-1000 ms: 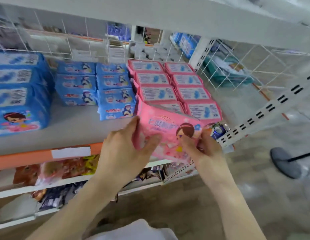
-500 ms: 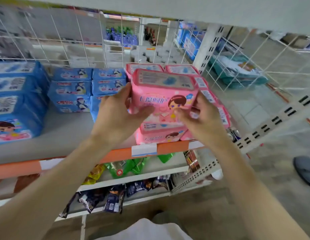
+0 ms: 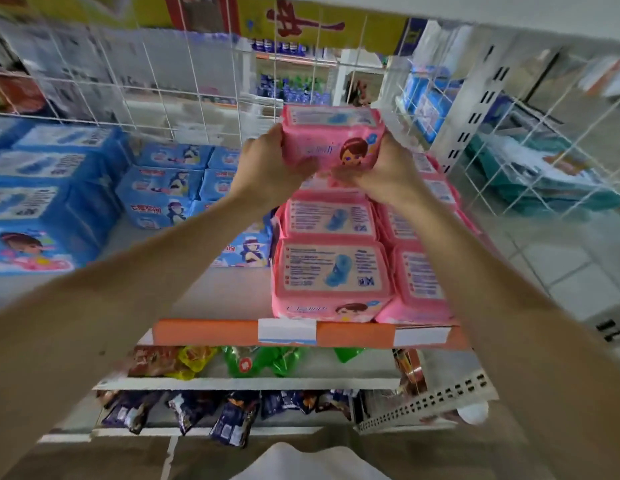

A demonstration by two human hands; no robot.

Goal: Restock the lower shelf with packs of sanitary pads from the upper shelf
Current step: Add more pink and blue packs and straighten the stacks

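Wide grey shelf (image 3: 211, 296) with an orange front edge (image 3: 204, 332), carrying a white price label (image 3: 287, 330). White wire grid (image 3: 156, 81) standing behind as a back wall, a white slotted post (image 3: 475, 109) at the right rear corner.

Far left on the shelf, a stack of big blue packs (image 3: 35, 202), a cartoon girl on the lowest front. Beside them, toward the middle, smaller blue packs (image 3: 163, 192) piled in rows.

Right of those, pink packs (image 3: 331, 271) of pads in two rows running front to back, label faces up, the front ones reaching the shelf edge.

Above the rear of the pink rows, one pink pack (image 3: 331, 140) raised in the air, girl's face on the front turned toward the camera, label face on top. Gripped from both sides: left hand (image 3: 270, 168) curled round its left end, thumb along the lower front; right hand (image 3: 388, 168) curled round its right end, fingers under the bottom edge. Both forearms stretched forward from the lower corners.

Under the orange edge, a lower tier (image 3: 246, 382) with brown, yellow and green snack bags (image 3: 267, 362). Lower again, dark blue sachets (image 3: 229, 417) hanging over the front of another tier.

Pale tiled floor (image 3: 561, 265) off to the right.
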